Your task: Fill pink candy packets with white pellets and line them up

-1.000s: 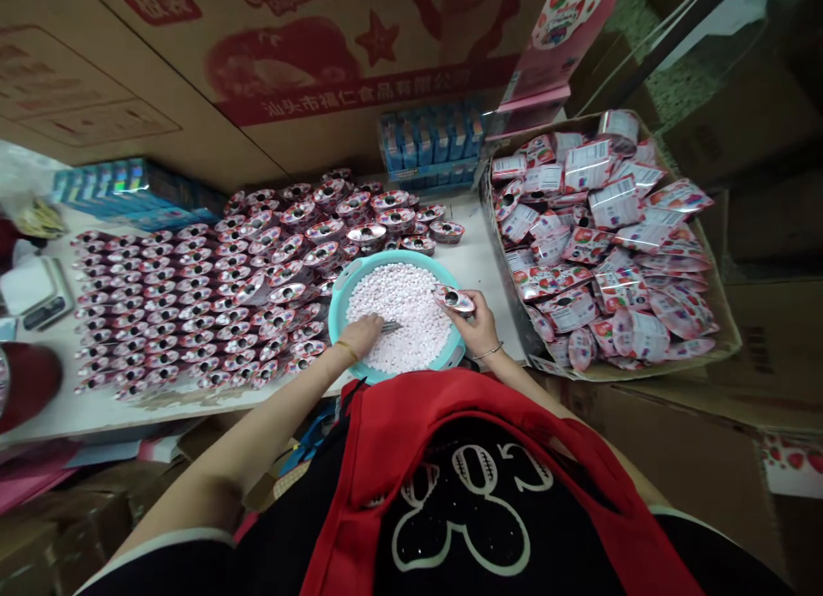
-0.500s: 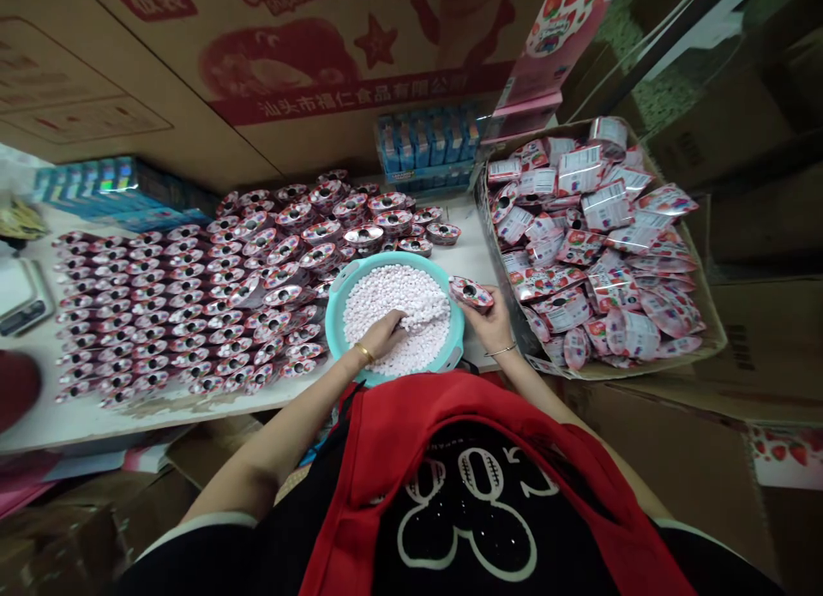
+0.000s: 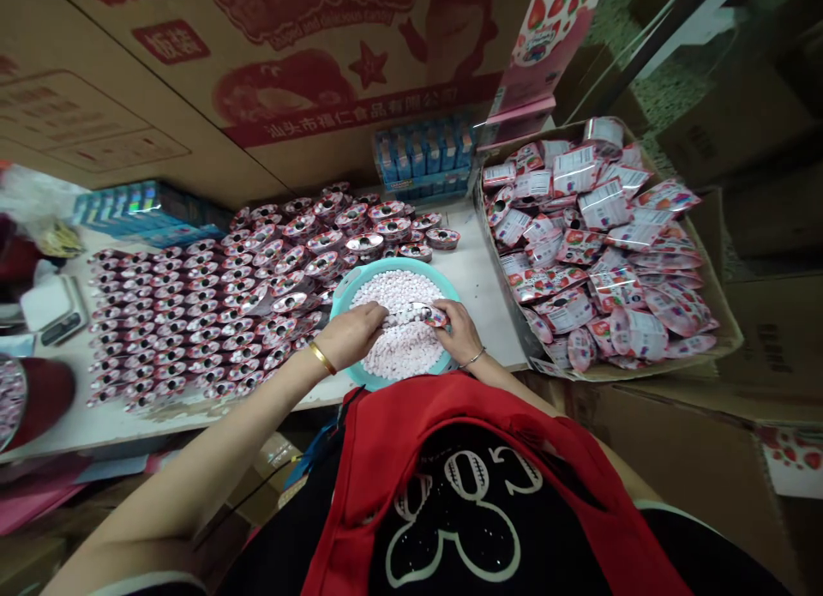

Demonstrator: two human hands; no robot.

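Observation:
My left hand (image 3: 357, 332) is closed over a turquoise basin (image 3: 340, 298) filled with small white candies (image 3: 402, 356). Its fingers pinch what looks like a small scoop (image 3: 397, 316) heaped with candies, though its outline is hard to make out. Facing it, my right hand (image 3: 459, 330) grips a small oval candy pack (image 3: 428, 314), red and pink with a dark opening on top. The pack is over the basin, close to or touching the scoop's tip.
Rows of upright oval packs (image 3: 193, 322) cover the table left of the basin. A carton (image 3: 726, 343) full of packs stands right. Blue boxes (image 3: 424, 154) line the back against a big carton (image 3: 283, 81). A scale (image 3: 55, 309) and red bucket (image 3: 48, 399) sit far left.
My right hand has brought the pack left, from the basin's right rim to over the candies. My left hand has come up out of the candies and shifted slightly left. The view has turned a little.

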